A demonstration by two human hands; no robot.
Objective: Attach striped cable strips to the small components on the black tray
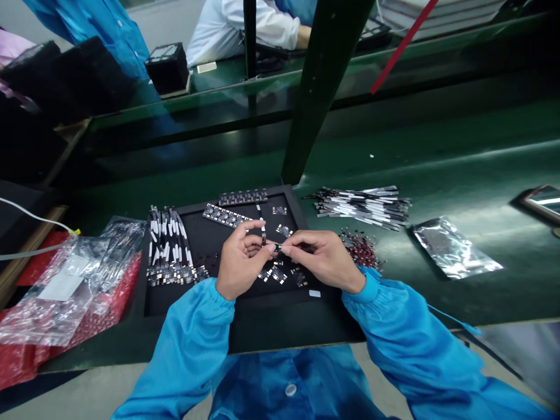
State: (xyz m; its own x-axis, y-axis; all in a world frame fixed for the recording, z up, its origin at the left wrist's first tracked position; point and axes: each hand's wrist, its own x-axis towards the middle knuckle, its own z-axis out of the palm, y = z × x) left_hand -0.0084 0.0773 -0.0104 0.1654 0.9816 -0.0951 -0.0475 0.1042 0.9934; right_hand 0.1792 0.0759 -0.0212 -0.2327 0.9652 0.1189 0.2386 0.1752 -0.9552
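Observation:
My left hand (pixel 240 259) and my right hand (pixel 324 259) meet above a black tray (pixel 291 195), their fingertips pinching a small dark electronic part (pixel 276 249) between them. A thin flat cable (pixel 262 230) rises from my left fingers. Strips of small circuit boards (pixel 225 216) lie on the tray beyond my hands. Near my left hand is a bundle of white-tabbed flat cables (pixel 168 239), with loose small boards (pixel 172 275) below it. Several more boards (pixel 273 274) lie just under my fingers.
Right of the tray, on the green bench (pixel 437 140), lie a heap of flat cables (pixel 363 205), small red parts (pixel 361 248) and a silver antistatic bag (pixel 455 248). Plastic bags (pixel 65 286) lie at left. A dark green post (pixel 324 87) stands beyond the tray, and co-workers sit farther back.

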